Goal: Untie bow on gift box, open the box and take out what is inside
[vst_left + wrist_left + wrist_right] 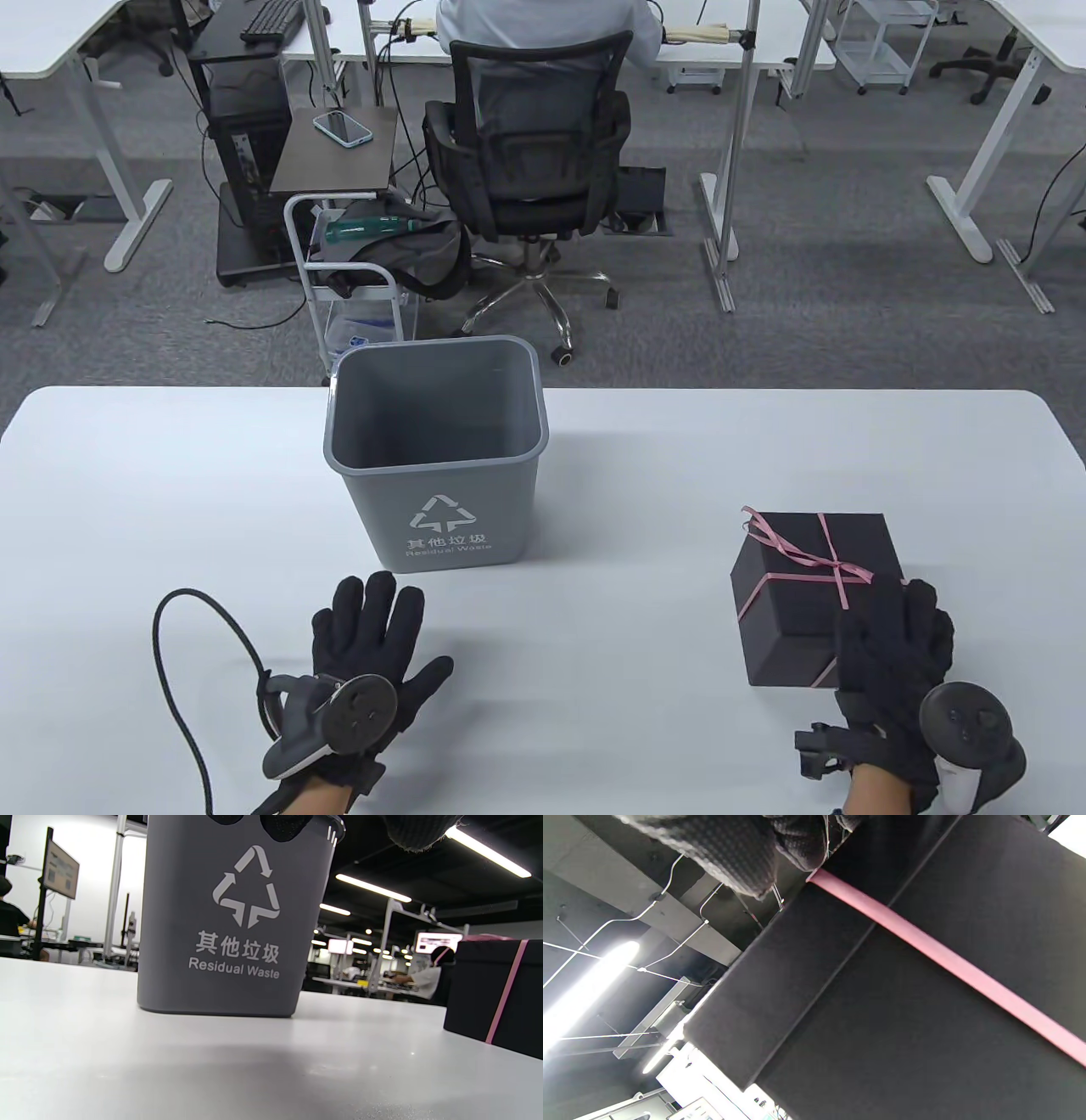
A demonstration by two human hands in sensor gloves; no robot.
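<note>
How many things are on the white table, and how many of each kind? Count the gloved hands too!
Grey plastic waste bin: 1
Black cardboard gift box tied with a pink ribbon: 1
Black-gloved hands: 2, the left hand flat on the table, the right hand against the box
Total: 4

Matt box (814, 586), satin ribbon (802, 553)

On the front face of the grey bin (220, 921), standing at 12 o'clock from the left hand (361, 679), a white three-arrow recycling sign is printed, with "其他垃圾" and "Residual Waste" beneath; nothing else can be read.
</note>
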